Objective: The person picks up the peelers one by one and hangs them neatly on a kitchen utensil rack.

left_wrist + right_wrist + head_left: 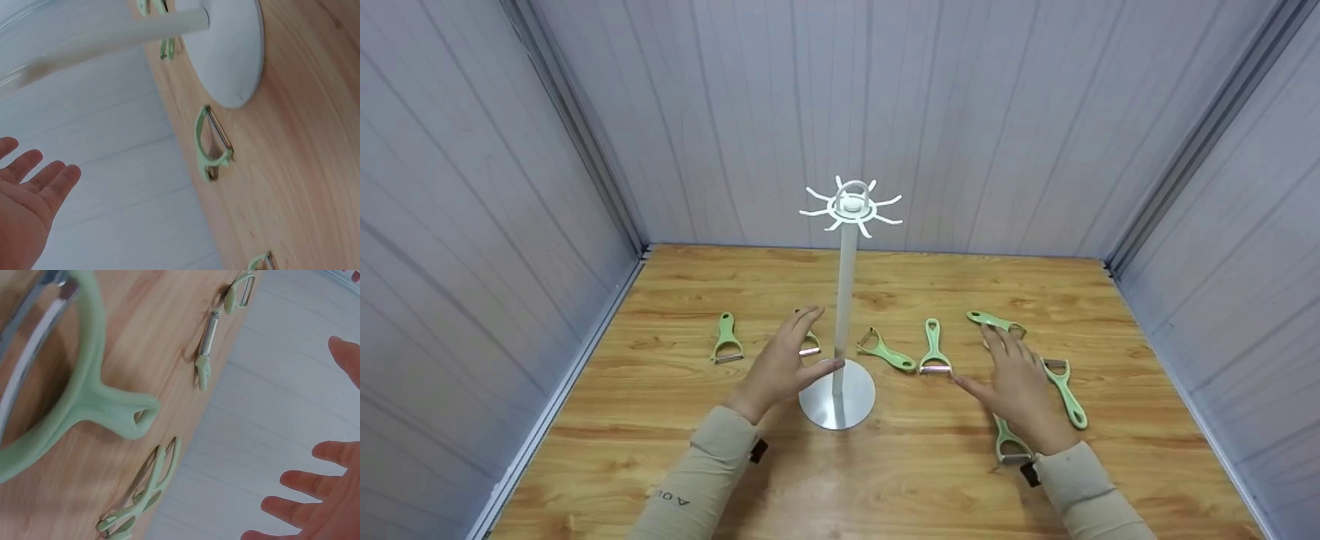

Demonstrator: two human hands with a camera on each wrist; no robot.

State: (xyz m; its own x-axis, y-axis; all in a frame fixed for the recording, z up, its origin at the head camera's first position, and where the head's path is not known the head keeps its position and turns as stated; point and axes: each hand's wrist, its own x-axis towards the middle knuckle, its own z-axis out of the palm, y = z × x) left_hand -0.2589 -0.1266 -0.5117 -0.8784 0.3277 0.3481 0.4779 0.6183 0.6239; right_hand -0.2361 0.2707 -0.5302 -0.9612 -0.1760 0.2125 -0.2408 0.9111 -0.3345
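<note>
A white stand [846,292] with a round base and a ring of hooks [851,208] on top stands upright on the table. My left hand [772,371] hovers left of its pole, fingers extended and holding nothing; the left wrist view shows this hand [25,216] apart from the pole [129,35]. Beneath it lies a green peeler [810,350], partly hidden. My right hand [1020,386] is spread above several green peelers, empty too. One peeler [1011,444] lies partly under that wrist and looms large in the right wrist view, where its frame [93,332] and handle show.
More green peelers lie spread out: one at far left [726,339], one right of the pole [889,352], another beside it [934,349], one at the back right [994,322] and one at far right [1066,394]. Pale panel walls [997,135] enclose the wooden table [660,420].
</note>
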